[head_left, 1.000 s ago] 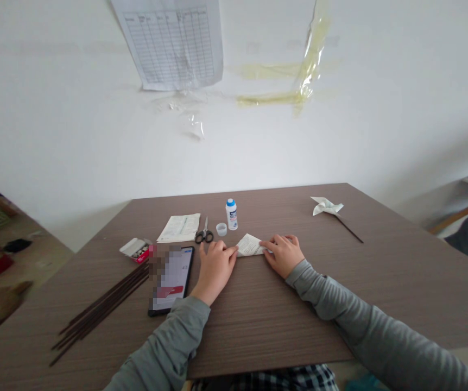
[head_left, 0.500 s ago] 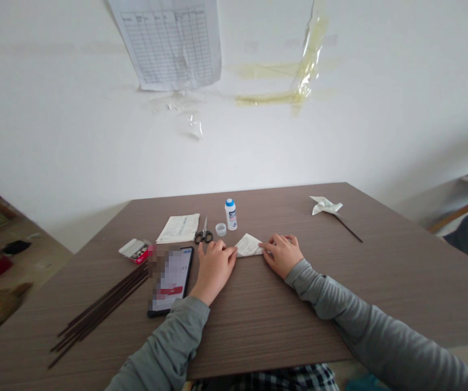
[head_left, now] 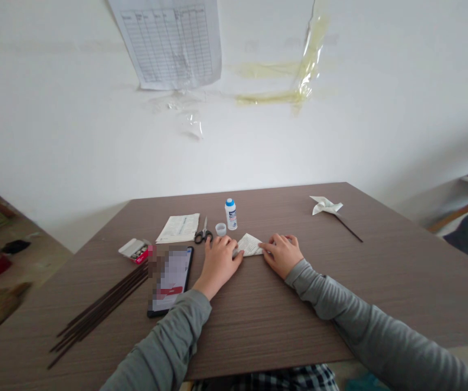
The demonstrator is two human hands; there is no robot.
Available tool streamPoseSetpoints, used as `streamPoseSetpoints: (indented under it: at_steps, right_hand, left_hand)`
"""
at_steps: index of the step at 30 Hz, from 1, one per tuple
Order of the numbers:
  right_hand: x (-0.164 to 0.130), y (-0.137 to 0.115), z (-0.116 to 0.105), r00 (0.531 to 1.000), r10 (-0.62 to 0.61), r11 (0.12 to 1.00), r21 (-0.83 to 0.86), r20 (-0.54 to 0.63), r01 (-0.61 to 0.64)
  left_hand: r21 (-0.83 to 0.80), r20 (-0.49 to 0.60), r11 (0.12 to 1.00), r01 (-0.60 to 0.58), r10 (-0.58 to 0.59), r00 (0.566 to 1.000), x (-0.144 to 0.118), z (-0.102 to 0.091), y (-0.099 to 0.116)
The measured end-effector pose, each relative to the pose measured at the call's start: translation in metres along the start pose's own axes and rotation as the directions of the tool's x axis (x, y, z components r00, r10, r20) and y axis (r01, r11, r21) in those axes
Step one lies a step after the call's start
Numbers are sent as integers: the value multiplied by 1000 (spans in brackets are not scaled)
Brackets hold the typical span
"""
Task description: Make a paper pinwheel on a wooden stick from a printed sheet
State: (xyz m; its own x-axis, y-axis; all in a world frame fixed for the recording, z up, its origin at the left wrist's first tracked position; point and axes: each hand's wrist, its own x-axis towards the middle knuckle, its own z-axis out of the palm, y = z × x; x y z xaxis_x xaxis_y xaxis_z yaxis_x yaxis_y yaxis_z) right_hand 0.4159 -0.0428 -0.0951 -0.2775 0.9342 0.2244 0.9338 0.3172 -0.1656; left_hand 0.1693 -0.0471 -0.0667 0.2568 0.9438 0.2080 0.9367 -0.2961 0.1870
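A small piece of printed paper (head_left: pixel 250 244), folded into a triangle, lies on the table in front of me. My left hand (head_left: pixel 220 262) covers its left corner, with fingers bent and the thumb near its lower edge. At the right corner, my right hand (head_left: pixel 282 254) pinches the paper between thumb and curled fingers. Just behind the paper stand a white glue bottle (head_left: pixel 231 216) with a blue cap and a small clear plastic cap (head_left: pixel 221 229). Black-handled scissors (head_left: pixel 203 234) lie beyond my left hand.
Left of the scissors are stacked printed sheets (head_left: pixel 179 228) and an open small box (head_left: pixel 136 251). A phone (head_left: pixel 171 282) and several thin dark sticks (head_left: pixel 99 309) lie nearer. A paper pinwheel (head_left: pixel 326 206) on a stick rests at the right. A wall (head_left: pixel 274 152) borders the table's (head_left: pixel 380 271) back.
My left hand has slid slightly to the right, over the paper's left corner, its thumb further along the lower edge. My right hand and the paper stay in nearly the same place.
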Motion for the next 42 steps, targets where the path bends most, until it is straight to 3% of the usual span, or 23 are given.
streamPoseSetpoints:
  at_steps: [18, 30, 42]
  right_hand:
    - [1, -3, 0, 1000, 12, 1000, -16, -11, -13]
    - [1, -3, -2, 1000, 12, 1000, -14, 4, -12]
    - [1, -3, -3, 1000, 13, 1000, -6, 10, -13]
  left_hand:
    - [-72, 13, 997, -26, 27, 1000, 2, 13, -9]
    - [-87, 10, 955, -284, 286, 958, 34, 30, -20]
    - [-104, 30, 965, -242, 246, 969, 29, 25, -17]
